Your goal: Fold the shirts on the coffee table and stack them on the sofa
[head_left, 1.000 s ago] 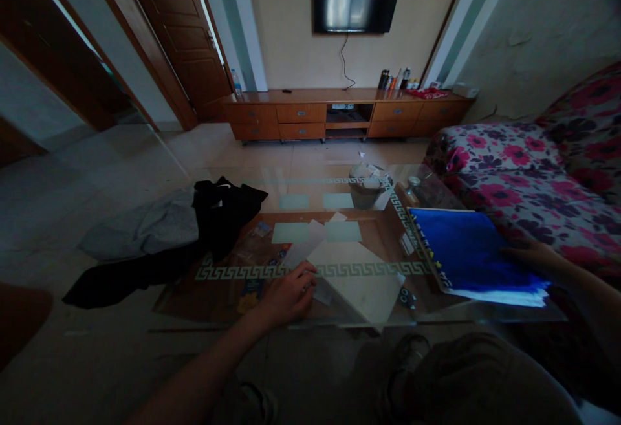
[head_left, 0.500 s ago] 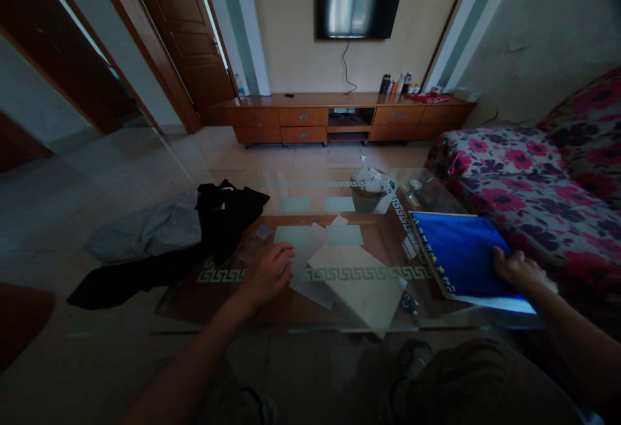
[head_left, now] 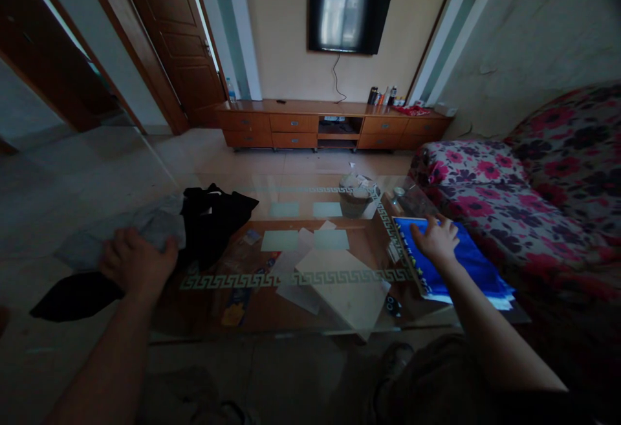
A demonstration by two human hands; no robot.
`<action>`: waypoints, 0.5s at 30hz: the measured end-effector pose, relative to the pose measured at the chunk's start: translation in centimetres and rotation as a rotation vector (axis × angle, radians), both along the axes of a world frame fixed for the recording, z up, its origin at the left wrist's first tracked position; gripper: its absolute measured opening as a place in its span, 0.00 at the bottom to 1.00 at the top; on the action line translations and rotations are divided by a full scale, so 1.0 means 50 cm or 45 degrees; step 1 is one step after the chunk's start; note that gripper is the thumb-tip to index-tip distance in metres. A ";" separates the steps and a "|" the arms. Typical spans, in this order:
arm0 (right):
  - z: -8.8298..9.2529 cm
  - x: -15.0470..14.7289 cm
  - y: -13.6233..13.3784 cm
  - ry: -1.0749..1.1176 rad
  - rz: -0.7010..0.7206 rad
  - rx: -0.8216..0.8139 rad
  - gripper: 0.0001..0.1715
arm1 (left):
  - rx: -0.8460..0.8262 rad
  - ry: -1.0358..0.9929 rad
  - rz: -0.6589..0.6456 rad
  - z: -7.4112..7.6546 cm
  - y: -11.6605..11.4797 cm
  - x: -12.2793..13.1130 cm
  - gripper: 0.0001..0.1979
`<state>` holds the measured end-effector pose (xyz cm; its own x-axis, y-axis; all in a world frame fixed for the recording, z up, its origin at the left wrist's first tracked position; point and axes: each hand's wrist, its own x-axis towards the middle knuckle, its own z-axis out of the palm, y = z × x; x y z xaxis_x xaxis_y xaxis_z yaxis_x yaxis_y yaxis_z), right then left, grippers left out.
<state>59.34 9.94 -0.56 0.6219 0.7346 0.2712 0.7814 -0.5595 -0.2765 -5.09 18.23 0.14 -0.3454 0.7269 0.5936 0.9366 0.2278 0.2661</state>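
Note:
My left hand (head_left: 138, 263) is open, fingers spread, over a grey and black garment; whether it touches the cloth I cannot tell. The garment's grey part (head_left: 169, 215) lies behind the hand, and its black part (head_left: 208, 224) lies to the right. On the right, my right hand (head_left: 439, 237) hovers over or rests on a flat blue cloth-like item (head_left: 473, 263) with a patterned left edge and white layers underneath. Its fingers are spread and grip nothing. Both items lie on a glass coffee table (head_left: 339, 328) with a Greek-key border.
Papers and a pale flat box (head_left: 347, 286) show through or on the glass. A filled waste bin (head_left: 356, 195) stands beyond. A flowered sofa (head_left: 524, 218) borders the right side. A low wooden cabinet (head_left: 291, 130) runs along the far wall beneath a television (head_left: 349, 17).
My left hand has moved left from mid-table to the garment. The right hand has shifted from the blue item's right edge to its far left part, fingers spreading. The view has turned slightly.

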 end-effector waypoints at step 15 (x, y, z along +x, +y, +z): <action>-0.093 -0.212 0.031 0.400 0.507 0.167 0.26 | 0.754 -0.752 -0.086 0.095 0.027 0.040 0.08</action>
<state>48.74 11.47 -5.21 0.3676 0.9030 0.2223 0.7946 -0.1808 -0.5796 -3.07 19.60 4.87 -0.6864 0.3824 0.6185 0.6121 -0.1555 0.7754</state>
